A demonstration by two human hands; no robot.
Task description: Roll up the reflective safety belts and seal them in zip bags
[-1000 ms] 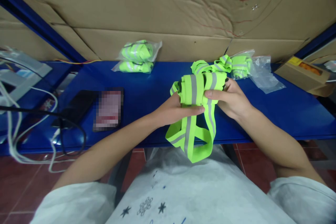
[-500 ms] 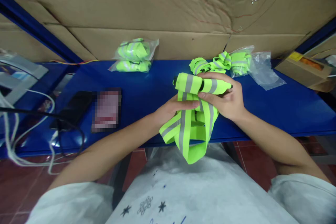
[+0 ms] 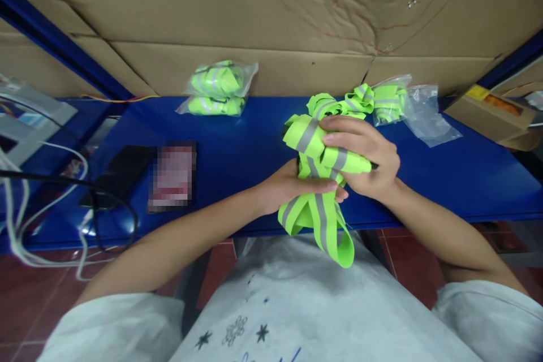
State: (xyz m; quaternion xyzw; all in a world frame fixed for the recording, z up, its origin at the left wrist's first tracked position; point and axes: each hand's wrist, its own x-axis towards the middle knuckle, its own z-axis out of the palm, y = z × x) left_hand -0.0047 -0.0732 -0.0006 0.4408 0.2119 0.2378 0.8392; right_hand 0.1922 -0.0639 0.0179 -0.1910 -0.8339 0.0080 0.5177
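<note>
A neon-yellow reflective strap [image 3: 324, 218] with a grey stripe is held in both hands above the front edge of the blue table. My right hand [image 3: 369, 153] is closed around its rolled upper part, fingers over the top. Lower down, my left hand [image 3: 292, 186] grips the strap with the thumb across it, and its other fingers are mostly hidden behind the material. Loose loops hang below the hands toward my shirt. Just behind, more neon strap [image 3: 324, 104] lies bunched on the table.
Clear bags of rolled straps [image 3: 218, 87] sit at the back left, another bag [image 3: 389, 103] at the back right beside an empty plastic bag [image 3: 432, 119]. A cardboard box [image 3: 487, 116] is far right. A black phone-like object [image 3: 121, 172], a pixelated item [image 3: 173, 178] and cables [image 3: 19, 226] lie left.
My right hand has moved its fingers over the top of the roll, which tilts down to the right. My left hand has shifted slightly down and right; the hanging loops have swung right.
</note>
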